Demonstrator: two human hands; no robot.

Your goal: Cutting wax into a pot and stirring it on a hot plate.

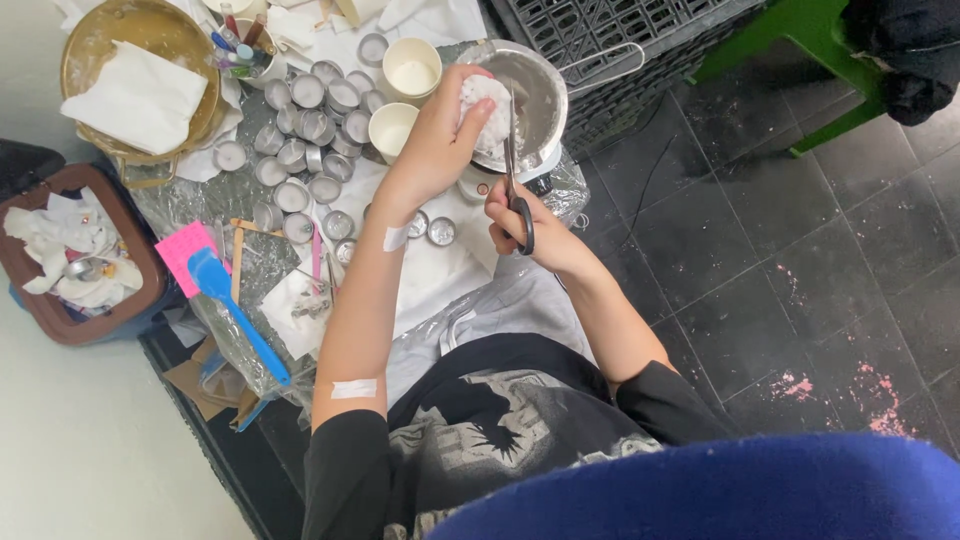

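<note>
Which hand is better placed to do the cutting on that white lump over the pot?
The right hand, probably. It already holds the scissors, blades up against the white lump. The left hand has its grip around that lump, above the metal pot.

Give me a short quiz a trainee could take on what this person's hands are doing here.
1. True or false: the right hand holds scissors.
2. What does the left hand grip? A) a white lump B) a blue spatula C) a pink card
3. Over which vessel is the white lump held?

Key: 1 true. 2 A; the blue spatula lies apart on the table. 3 The metal pot.
</note>
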